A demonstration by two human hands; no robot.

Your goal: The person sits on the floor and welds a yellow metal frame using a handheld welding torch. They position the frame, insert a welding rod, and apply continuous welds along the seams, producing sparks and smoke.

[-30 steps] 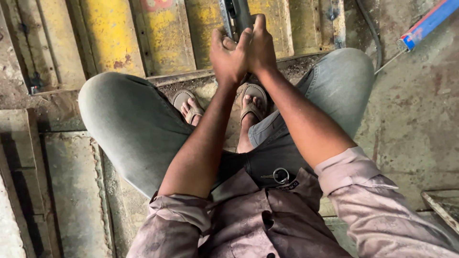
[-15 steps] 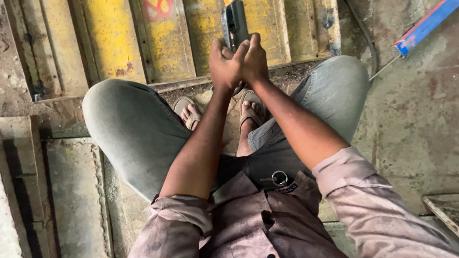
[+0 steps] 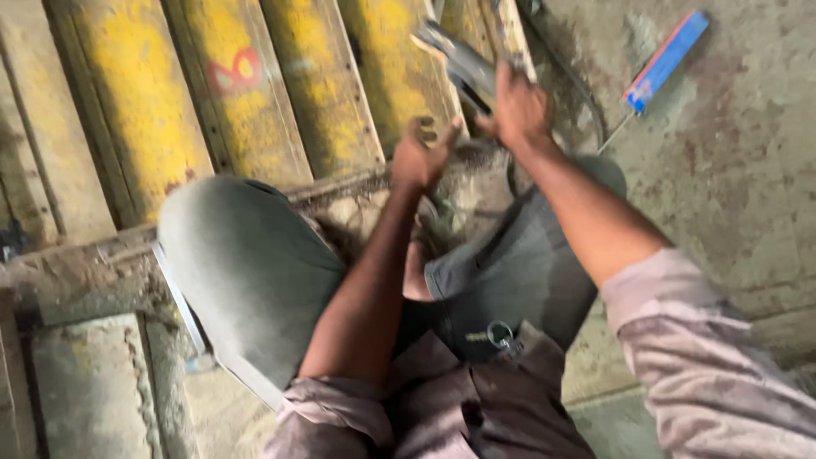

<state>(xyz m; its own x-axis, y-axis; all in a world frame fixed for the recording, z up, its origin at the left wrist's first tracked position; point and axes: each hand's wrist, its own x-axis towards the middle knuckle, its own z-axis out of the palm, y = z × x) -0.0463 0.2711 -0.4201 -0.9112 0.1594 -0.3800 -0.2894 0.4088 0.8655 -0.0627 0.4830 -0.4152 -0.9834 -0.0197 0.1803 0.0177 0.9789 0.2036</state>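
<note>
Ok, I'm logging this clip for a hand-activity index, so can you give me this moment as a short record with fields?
setting: person squatting on a stained concrete floor
right hand: gripping a dark metal tool, raised
left hand: fingers spread, holding nothing, just below the tool
in front: yellow painted metal panels, one with a red mark
nearby: blue and red bar on the floor
image: motion-blurred

A long, flat, rectangular blue package with a red edge strip lies on the stained grey concrete floor at the upper right, tilted so that its far end points up and to the right. A patch of red and white colour shows near its lower end; the print is too blurred to make out. A red painted mark, roughly a loop, sits on one of the yellow ribbed metal panels at the upper left.
</note>
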